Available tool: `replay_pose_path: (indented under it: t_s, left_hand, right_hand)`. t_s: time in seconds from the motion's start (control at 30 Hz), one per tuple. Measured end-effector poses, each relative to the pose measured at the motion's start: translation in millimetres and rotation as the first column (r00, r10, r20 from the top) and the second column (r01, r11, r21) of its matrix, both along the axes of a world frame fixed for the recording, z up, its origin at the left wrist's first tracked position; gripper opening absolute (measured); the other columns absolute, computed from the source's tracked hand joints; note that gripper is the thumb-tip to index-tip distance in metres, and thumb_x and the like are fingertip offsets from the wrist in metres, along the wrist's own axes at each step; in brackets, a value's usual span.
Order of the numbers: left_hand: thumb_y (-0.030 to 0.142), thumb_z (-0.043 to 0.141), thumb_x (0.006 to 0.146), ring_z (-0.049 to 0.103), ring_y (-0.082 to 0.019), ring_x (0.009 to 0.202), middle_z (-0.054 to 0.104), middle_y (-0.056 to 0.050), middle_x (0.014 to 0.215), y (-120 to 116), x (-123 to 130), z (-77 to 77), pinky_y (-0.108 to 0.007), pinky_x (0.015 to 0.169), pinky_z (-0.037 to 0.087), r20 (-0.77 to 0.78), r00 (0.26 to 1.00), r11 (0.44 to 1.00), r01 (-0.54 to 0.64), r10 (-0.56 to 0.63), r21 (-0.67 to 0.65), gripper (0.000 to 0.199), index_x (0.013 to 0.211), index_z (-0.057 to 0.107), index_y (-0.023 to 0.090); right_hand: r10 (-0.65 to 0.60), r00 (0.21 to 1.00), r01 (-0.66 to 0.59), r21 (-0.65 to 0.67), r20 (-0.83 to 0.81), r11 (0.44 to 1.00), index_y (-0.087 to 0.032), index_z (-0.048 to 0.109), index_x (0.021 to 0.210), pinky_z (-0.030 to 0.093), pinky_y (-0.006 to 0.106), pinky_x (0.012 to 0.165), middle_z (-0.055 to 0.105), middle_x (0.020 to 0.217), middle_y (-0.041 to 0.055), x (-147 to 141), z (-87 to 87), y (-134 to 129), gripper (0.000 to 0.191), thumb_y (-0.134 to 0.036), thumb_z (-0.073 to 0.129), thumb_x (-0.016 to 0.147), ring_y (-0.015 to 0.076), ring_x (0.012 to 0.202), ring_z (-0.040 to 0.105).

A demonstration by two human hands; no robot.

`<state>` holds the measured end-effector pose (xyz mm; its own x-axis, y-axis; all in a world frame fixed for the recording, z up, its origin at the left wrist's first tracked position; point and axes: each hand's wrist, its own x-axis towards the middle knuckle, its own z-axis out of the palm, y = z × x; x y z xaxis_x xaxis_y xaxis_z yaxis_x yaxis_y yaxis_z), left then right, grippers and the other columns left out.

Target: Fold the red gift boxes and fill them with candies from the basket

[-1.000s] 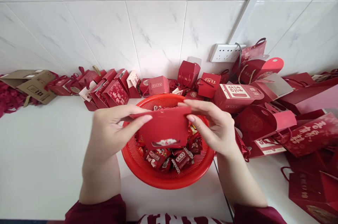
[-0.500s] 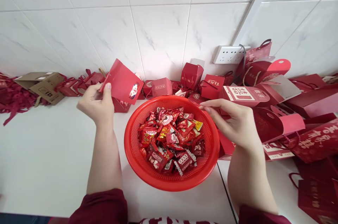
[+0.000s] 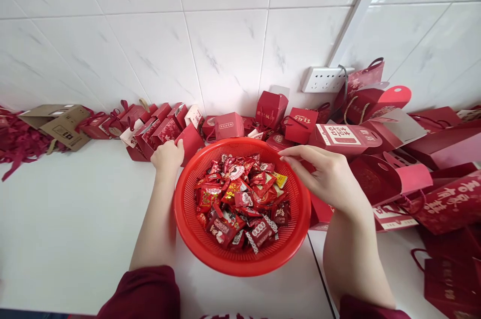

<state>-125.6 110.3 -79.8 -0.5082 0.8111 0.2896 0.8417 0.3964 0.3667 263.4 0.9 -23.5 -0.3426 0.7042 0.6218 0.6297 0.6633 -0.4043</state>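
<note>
My left hand (image 3: 168,155) is closed at the row of boxes behind the basket, its thumb against a plain red paper box (image 3: 190,143). The fingers' far side is hidden. Against that box's left side stand several upright red gift boxes (image 3: 165,131). In front of me is a round red plastic basket (image 3: 240,270), heaped with wrapped candies (image 3: 244,199) in red and dark wrappers. Over the basket's far right rim, my right hand (image 3: 326,174) holds its thumb and forefinger pressed together. Whatever might be between those fingertips does not show.
Red gift boxes and bags (image 3: 398,179) crowd the right side. A white power strip (image 3: 326,79) leans on the tiled wall (image 3: 225,43). At far left lie a brown cardboard box (image 3: 67,123) and red ribbons (image 3: 22,133). The white table (image 3: 75,219) spreads on the left.
My left hand has carried the red box down and to the right, from in the air to the row of boxes, which it had partly hidden. My right hand has barely moved.
</note>
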Motion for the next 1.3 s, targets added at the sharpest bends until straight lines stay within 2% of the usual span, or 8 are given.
replay_pose_path:
  t_s: [0.07,0.17,0.23,0.5,1.0,1.17,1.3]
  left_hand:
    - [0.044,0.059,0.097,0.068,-0.04,0.108,0.072,-0.025,0.107,0.4,-0.2,-0.7,-0.056,0.092,0.051,-0.005,1.0,0.998,-0.021,0.02,-0.057,0.038,0.102,0.072,0.008]
    - [0.044,0.06,0.1,0.067,-0.026,0.108,0.07,-0.013,0.115,3.0,-1.8,-2.5,-0.049,0.096,0.054,-0.004,1.0,0.993,-0.011,0.011,-0.115,0.036,0.114,0.068,0.012]
    - [0.042,0.061,0.1,0.067,-0.023,0.107,0.068,-0.011,0.119,6.5,-3.3,-4.6,-0.046,0.095,0.056,-0.004,1.0,0.992,0.011,-0.012,-0.129,0.035,0.12,0.065,0.013]
    - [0.038,0.063,0.1,0.065,-0.025,0.111,0.065,-0.012,0.126,18.1,-10.8,-14.4,-0.047,0.095,0.057,-0.012,0.998,0.994,0.066,-0.068,-0.083,0.036,0.127,0.063,0.014]
    - [0.038,0.063,0.099,0.065,-0.025,0.112,0.064,-0.013,0.128,31.2,-15.1,-39.8,-0.047,0.094,0.057,0.161,0.985,0.994,0.08,-0.067,-0.079,0.038,0.128,0.062,0.014]
    - [0.038,0.063,0.099,0.065,-0.026,0.113,0.063,-0.013,0.129,28.6,-13.7,-37.9,-0.047,0.094,0.057,0.171,0.983,0.992,0.082,-0.066,-0.093,0.038,0.129,0.061,0.015]
    - [0.039,0.062,0.1,0.065,-0.025,0.112,0.064,-0.012,0.128,22.4,-8.1,-26.7,-0.047,0.094,0.057,0.167,0.983,0.988,0.096,-0.074,-0.125,0.038,0.129,0.062,0.015]
  right_hand:
    - [0.003,1.0,-0.003,-0.009,0.015,1.0,-0.025,0.068,0.112,0.056,0.031,0.075,0.077,0.103,0.0043,-0.4,-1.0,1.7,0.016,-0.027,0.055,0.103,0.0194,0.086,0.074]
    - [0.01,1.0,-0.009,-0.031,0.03,0.999,-0.025,0.068,0.111,0.055,0.031,0.074,0.077,0.102,0.0044,-1.6,-2.1,3.3,0.016,-0.028,0.054,0.103,0.0194,0.085,0.073]
    - [0.01,0.999,-0.009,-0.04,0.036,0.999,-0.025,0.068,0.111,0.055,0.031,0.075,0.077,0.102,0.0042,-2.1,-2.3,3.7,0.016,-0.028,0.054,0.103,0.019,0.085,0.073]
    - [-0.007,0.999,0.009,-0.054,0.05,0.998,-0.024,0.068,0.11,0.055,0.032,0.075,0.077,0.104,0.0048,-2.6,-2.9,3.8,0.017,-0.029,0.054,0.103,0.0195,0.086,0.073]
    - [-0.006,0.999,0.012,-0.103,0.054,0.995,-0.025,0.068,0.109,0.055,0.032,0.077,0.077,0.102,0.0032,-6.8,-2.0,4.2,0.015,-0.026,0.055,0.102,0.0197,0.087,0.073]
    - [0.002,0.999,0.004,-0.123,0.049,0.992,-0.024,0.068,0.109,0.054,0.031,0.077,0.077,0.101,0.0026,-5.6,-0.6,4.8,0.015,-0.027,0.055,0.102,0.0189,0.088,0.072]
    - [0.009,0.999,-0.002,-0.123,0.054,0.992,-0.024,0.068,0.109,0.053,0.031,0.08,0.077,0.102,0.0029,-6.2,0.3,4.4,0.017,-0.026,0.053,0.103,0.0189,0.089,0.072]
